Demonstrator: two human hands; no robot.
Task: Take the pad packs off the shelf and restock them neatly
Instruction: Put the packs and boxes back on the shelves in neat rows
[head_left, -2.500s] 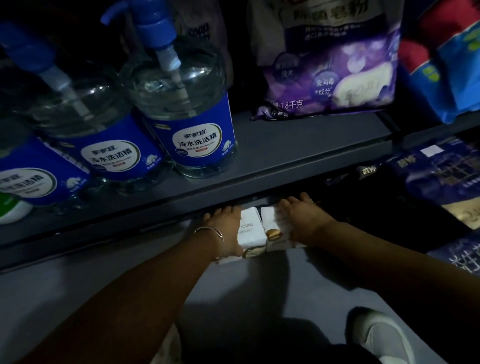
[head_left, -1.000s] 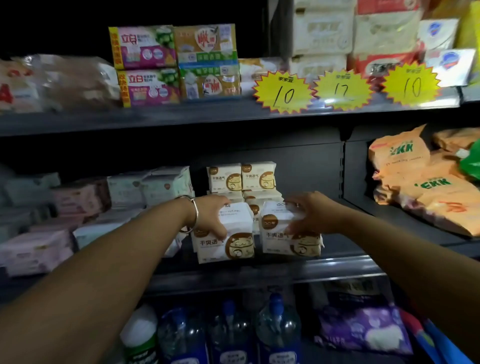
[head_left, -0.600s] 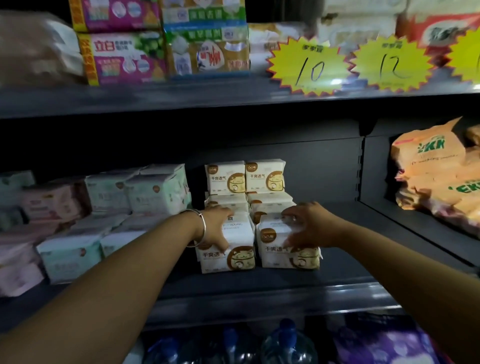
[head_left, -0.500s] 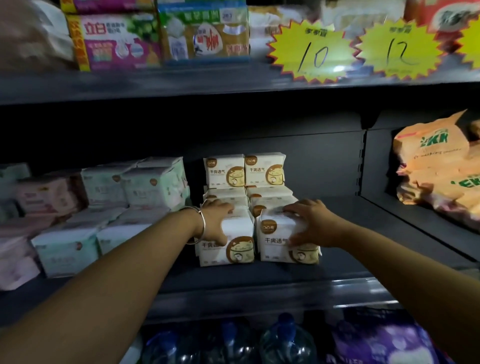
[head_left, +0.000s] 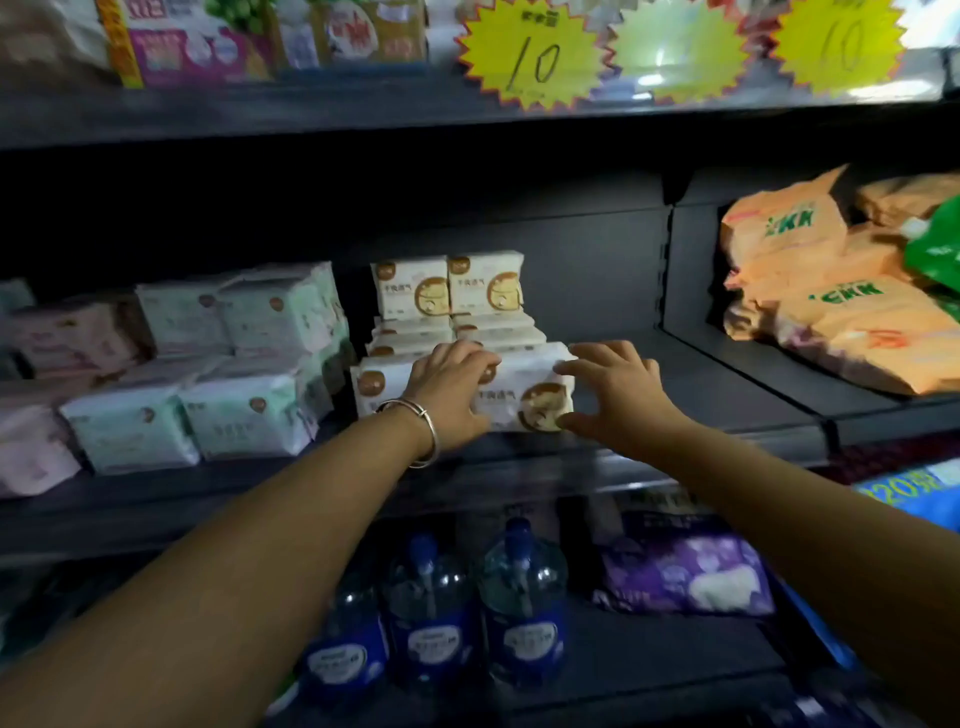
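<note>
White pad packs (head_left: 524, 395) on shelf (head_left: 675, 415); left hand (head_left: 452, 395) presses flat, right hand (head_left: 613, 395) fingers spread, gripping nothing, nudging the row flush.

The scene is dim, lit from above: glare washes out the yellow starburst price tags (head_left: 680, 49) on the top edge. Deep shadow fills the dark metal shelf (head_left: 597, 270) recess. Edges bow and blur, corners smeared.

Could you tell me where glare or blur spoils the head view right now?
Head view: glare washes out the middle price tag; the top shelf goods and right hand look motion-blurred; the white pad packs are brightly lit, the shelf back dark.
</note>
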